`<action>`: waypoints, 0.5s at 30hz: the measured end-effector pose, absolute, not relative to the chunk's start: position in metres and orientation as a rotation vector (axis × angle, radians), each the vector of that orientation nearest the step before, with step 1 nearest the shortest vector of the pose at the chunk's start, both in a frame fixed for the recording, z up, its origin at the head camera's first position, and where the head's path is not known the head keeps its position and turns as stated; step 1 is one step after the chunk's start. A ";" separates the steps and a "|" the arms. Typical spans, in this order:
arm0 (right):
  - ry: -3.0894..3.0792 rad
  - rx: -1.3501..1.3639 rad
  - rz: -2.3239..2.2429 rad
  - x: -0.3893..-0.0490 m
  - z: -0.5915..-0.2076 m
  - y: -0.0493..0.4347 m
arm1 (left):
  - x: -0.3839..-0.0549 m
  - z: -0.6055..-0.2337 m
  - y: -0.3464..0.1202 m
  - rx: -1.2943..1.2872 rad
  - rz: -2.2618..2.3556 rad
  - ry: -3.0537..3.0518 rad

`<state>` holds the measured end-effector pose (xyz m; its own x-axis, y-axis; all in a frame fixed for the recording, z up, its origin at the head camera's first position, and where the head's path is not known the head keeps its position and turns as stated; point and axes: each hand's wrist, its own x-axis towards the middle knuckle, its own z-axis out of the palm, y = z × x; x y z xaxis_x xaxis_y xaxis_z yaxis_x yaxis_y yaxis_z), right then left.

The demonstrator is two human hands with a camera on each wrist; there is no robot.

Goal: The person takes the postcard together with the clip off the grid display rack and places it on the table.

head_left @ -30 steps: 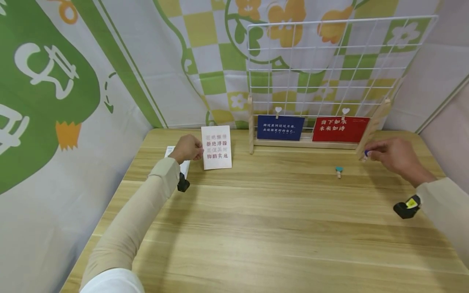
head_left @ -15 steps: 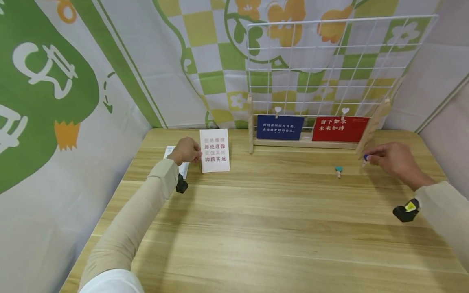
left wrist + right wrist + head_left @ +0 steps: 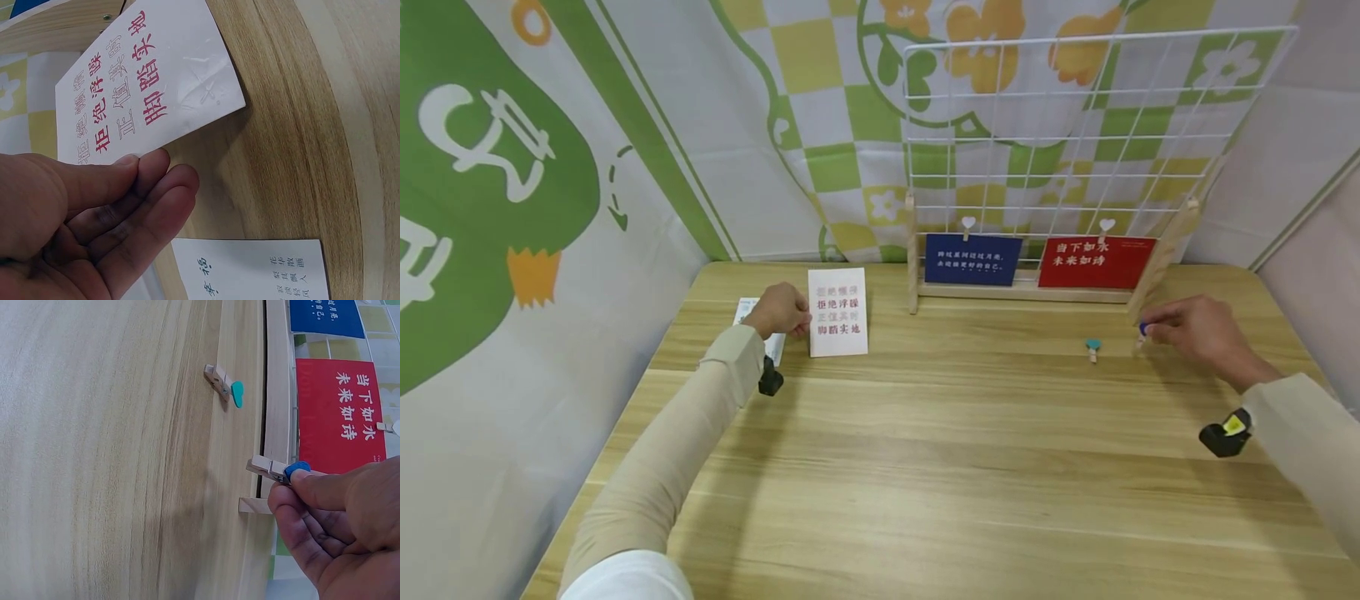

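My left hand [image 3: 781, 310] pinches the left edge of a white card [image 3: 838, 313] with red and grey characters, between thumb and forefinger. In the left wrist view the card [image 3: 150, 75] is tilted, its near corner just over the wood. A second white card [image 3: 256, 269] lies under that hand on the table. My right hand [image 3: 1201, 335] pinches a small wooden clothespin [image 3: 269, 467] with a blue top, near the rack's right foot. Another clothespin [image 3: 1093, 350], with a teal heart, lies on the table to its left.
A white wire grid rack [image 3: 1060, 158] on a wooden stand [image 3: 1030, 295] stands at the back right. White-heart clips hold a blue card [image 3: 973, 260] and a red card [image 3: 1097, 263] on its lower part. Printed cloth [image 3: 820, 117] hangs behind the wooden table [image 3: 925, 467].
The white card in my left hand has come slightly down and toward me. My right hand has moved a little toward me and left with the blue-topped clothespin.
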<state>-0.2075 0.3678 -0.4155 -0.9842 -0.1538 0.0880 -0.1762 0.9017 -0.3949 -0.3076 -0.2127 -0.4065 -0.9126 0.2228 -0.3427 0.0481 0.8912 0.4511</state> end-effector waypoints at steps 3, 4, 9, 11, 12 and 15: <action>-3.017 0.267 0.626 -0.208 -0.417 0.368 | -0.309 -0.408 -0.213 0.205 0.592 2.663; -3.024 0.268 0.639 -0.208 -0.418 0.369 | -0.309 -0.408 -0.213 0.206 0.585 2.660; -3.054 0.259 0.699 -0.208 -0.421 0.369 | -0.310 -0.409 -0.213 0.212 0.555 2.640; -3.056 0.257 0.709 -0.208 -0.423 0.368 | -0.311 -0.410 -0.214 0.227 0.547 2.632; -3.056 0.256 0.713 -0.208 -0.423 0.368 | -0.311 -0.410 -0.214 0.237 0.539 2.628; -3.069 0.243 0.725 -0.208 -0.423 0.367 | -0.313 -0.412 -0.215 0.262 0.519 2.614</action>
<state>-0.2082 0.3672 -0.4235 -0.9879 -0.1541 0.0146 -0.1444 0.8832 -0.4462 -0.3134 -0.2146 -0.4122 -0.8760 0.2675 -0.4013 0.0940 0.9108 0.4019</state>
